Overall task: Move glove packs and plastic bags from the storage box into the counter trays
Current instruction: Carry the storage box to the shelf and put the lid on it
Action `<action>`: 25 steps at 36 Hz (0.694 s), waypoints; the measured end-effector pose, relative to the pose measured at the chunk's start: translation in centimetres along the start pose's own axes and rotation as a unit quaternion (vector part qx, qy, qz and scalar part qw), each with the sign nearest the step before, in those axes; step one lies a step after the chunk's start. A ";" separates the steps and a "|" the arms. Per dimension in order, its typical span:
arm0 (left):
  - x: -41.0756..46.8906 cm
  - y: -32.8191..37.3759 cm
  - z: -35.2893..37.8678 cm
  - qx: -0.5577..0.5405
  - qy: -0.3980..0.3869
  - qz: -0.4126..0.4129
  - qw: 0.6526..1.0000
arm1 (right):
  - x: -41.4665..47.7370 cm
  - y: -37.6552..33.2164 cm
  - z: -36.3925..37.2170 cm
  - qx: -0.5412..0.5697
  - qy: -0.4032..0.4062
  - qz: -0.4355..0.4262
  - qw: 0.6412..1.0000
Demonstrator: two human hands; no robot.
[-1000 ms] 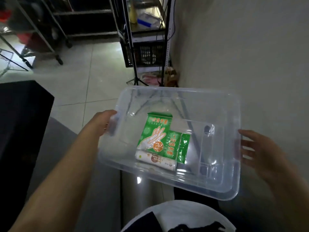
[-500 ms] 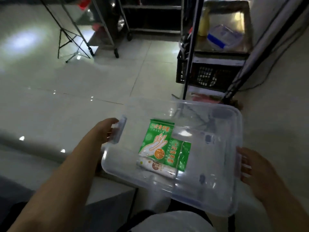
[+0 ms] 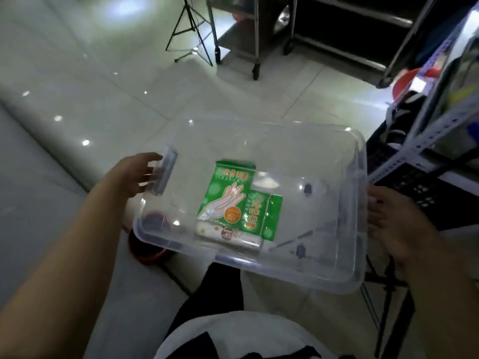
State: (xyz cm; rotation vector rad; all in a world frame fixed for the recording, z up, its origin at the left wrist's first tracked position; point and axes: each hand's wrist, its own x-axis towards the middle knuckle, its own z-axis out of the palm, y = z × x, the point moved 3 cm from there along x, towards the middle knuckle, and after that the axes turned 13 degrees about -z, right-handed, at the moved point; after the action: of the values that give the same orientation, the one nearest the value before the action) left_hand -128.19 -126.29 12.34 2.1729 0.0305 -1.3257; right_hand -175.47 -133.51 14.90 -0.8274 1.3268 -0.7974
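The storage box (image 3: 285, 278) hangs between the left grip (image 3: 137, 174) and the right grip (image 3: 396, 224), glove packs (image 3: 228, 193) lying in it midway, the bag roll (image 3: 230, 234) touching their near edge.

Dim, soft-focus view; ceiling-light glare spots on the glossy floor (image 3: 85, 104).
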 end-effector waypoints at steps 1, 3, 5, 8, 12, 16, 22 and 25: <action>1.4 1.6 -0.3 0.001 -0.004 0.002 1.000 | 2.0 -0.9 1.4 -0.010 0.002 0.002 1.000; 4.3 4.8 -0.9 0.000 -0.018 0.005 1.000 | 5.5 -2.9 4.0 -0.030 0.005 0.010 0.999; 7.0 8.1 -1.5 -0.008 -0.037 -0.001 0.999 | 8.6 -5.3 6.6 -0.049 0.013 0.024 0.998; 10.7 13.1 -2.4 -0.003 -0.061 -0.014 0.998 | 12.9 -9.1 10.0 -0.071 0.028 0.014 0.997; 14.1 20.7 -2.2 0.001 -0.088 0.004 0.996 | 17.5 -14.4 13.4 -0.075 0.034 -0.017 0.996; 16.0 28.9 -0.5 0.010 -0.105 0.036 0.994 | 21.5 -18.5 15.3 -0.071 0.064 -0.029 0.995; 19.1 40.8 3.3 0.013 -0.147 0.077 0.986 | 29.6 -23.3 15.7 -0.054 0.114 -0.043 0.991; 20.8 46.8 6.2 0.028 -0.157 0.083 0.984 | 34.6 -25.5 16.0 -0.048 0.138 -0.048 0.988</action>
State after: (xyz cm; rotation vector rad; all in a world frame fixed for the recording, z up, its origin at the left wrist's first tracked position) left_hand -108.15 -173.72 15.17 1.9396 -0.3087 -1.5688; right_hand -157.40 -175.20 21.06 -0.8858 1.5899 -0.9562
